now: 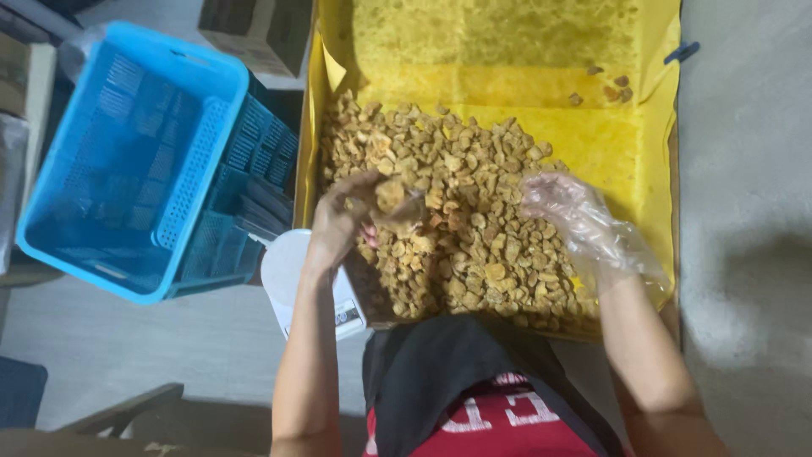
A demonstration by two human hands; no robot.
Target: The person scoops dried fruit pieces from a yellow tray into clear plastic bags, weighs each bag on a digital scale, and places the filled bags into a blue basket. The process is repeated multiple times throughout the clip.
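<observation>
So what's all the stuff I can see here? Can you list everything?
fried snack pieces: a large heap, golden brown, in the tray
tray: one, lined with yellow paper, centre and right
blue crates: at least two, nested, left of the tray
white scale: one, between the crates and the tray, partly hidden
cardboard box: one, brown, top left
floor: grey
left hand: bare, holding a few pieces over the heap
right hand: in a clear plastic glove, resting on the heap
</observation>
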